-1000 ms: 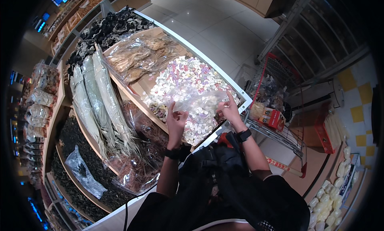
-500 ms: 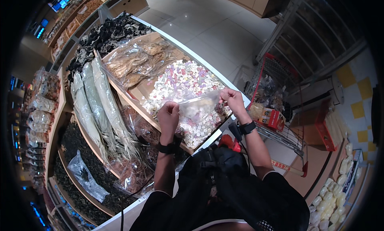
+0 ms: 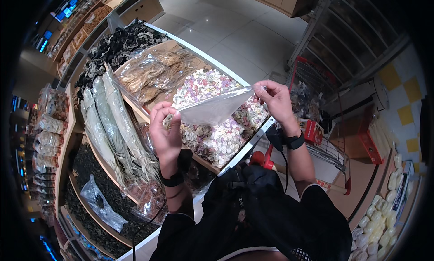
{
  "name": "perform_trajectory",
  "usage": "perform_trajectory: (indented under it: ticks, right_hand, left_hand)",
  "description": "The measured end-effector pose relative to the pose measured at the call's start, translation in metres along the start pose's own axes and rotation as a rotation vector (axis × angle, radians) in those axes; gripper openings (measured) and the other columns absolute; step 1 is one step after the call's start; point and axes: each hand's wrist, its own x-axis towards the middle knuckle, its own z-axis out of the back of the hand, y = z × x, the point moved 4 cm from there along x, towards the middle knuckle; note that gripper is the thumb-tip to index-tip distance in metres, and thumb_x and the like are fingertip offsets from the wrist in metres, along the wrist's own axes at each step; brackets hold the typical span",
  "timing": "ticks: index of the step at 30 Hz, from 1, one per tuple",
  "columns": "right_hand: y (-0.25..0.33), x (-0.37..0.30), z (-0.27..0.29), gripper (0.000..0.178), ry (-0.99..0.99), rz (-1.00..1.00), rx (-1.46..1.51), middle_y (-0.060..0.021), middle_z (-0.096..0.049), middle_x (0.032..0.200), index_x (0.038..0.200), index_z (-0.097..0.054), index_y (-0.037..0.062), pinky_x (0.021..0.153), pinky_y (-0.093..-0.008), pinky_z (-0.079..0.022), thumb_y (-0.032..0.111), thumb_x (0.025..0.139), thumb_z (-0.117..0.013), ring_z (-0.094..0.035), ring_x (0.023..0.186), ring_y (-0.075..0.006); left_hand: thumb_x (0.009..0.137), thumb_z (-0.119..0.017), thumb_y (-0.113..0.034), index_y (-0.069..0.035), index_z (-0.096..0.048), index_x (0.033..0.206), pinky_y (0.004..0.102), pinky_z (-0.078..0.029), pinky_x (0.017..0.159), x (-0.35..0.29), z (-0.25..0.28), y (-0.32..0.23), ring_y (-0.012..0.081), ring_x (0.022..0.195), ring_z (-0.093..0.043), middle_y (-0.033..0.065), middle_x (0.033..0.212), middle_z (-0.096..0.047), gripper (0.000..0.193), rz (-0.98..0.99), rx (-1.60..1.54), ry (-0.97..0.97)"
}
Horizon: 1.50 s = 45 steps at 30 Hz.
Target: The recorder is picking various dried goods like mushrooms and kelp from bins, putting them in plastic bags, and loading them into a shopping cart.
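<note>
A clear plastic bag (image 3: 216, 108) is stretched between my two hands, its upper edge pulled taut and its lower part hanging. My left hand (image 3: 165, 127) pinches one corner. The other corner is between the fingertips of my right hand (image 3: 273, 98), a little higher and farther off. Beneath the bag lies a heap of small white, pink, purple and green disc-shaped pieces (image 3: 224, 145) in a wooden compartment. The bag covers part of the heap. Both wrists wear black bands.
Packed brown dried goods (image 3: 153, 75), dark dried fungus (image 3: 122, 41) and long wrapped leaf bundles (image 3: 124, 121) fill compartments at left. A crumpled clear bag (image 3: 100, 202) lies on dark dried goods. A shopping cart (image 3: 316, 87) stands at right, near pale packages (image 3: 377, 220).
My hands have moved apart, left hand leftward and right hand to the right and up. Between them the bag has gone from bunched to stretched wide.
</note>
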Motion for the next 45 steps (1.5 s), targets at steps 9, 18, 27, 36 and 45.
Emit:
perform_trajectory:
  ticks: [9,18,27,36,45]
  right_hand:
    - [0.047,-0.007,0.008,0.013,0.021,0.171,0.019,-0.0002,-0.06,0.068,0.09,-0.066,-0.0005,0.054,-0.0189,-0.041,0.012,0.087,-0.062,-0.054,0.062,-0.0045]
    - [0.044,0.0,-0.009,0.021,0.136,0.12,0.192,-0.0042,-0.063,0.071,0.083,-0.065,-0.0013,0.058,-0.0191,-0.045,0.015,0.092,-0.055,-0.056,0.063,-0.0061]
    - [0.0,0.027,-0.047,0.022,0.251,-0.087,0.355,-0.0074,-0.065,0.086,0.102,-0.062,0.0004,0.066,-0.0213,-0.049,0.017,0.093,-0.053,-0.061,0.079,-0.011]
    - [-0.178,0.034,-0.075,0.066,0.295,0.03,-0.703,-0.0213,-0.036,0.137,0.134,-0.043,0.0158,0.102,-0.0475,-0.031,0.024,0.074,-0.069,-0.032,0.127,-0.0386]
    - [-0.209,0.021,-0.131,0.069,0.505,-0.005,-1.052,-0.0173,-0.021,0.145,0.136,-0.037,0.0253,0.093,-0.0689,-0.027,0.022,0.073,-0.066,-0.017,0.131,-0.0435]
  left_hand:
    - [0.087,-0.059,-0.015,0.0,-0.053,0.088,0.0352,-0.037,0.094,0.002,0.008,-0.03,0.0218,0.102,-0.053,0.0133,0.105,-0.057,0.016,-0.054,-0.269,-0.025]
    - [0.09,-0.056,-0.012,-0.001,-0.048,0.105,0.037,-0.039,0.096,0.0,-0.001,-0.003,0.0228,0.103,-0.055,0.016,0.109,-0.055,0.02,-0.114,-0.697,-0.013]
    - [0.086,-0.062,-0.015,-0.003,-0.059,0.097,0.0269,-0.047,0.076,-0.073,-0.018,0.103,0.016,0.084,-0.06,0.0056,0.09,-0.062,0.016,0.729,-0.755,-0.073]
    - [0.086,-0.059,-0.01,-0.004,-0.055,0.099,0.0254,-0.048,0.065,-0.071,0.011,0.193,0.0162,0.074,-0.061,0.0053,0.086,-0.062,0.015,0.724,-0.776,-0.341]
    - [0.084,-0.054,-0.002,-0.001,-0.045,0.112,0.0256,-0.048,0.056,-0.068,0.0,0.205,0.0174,0.069,-0.063,0.0108,0.088,-0.063,0.029,0.823,-0.513,-0.462]
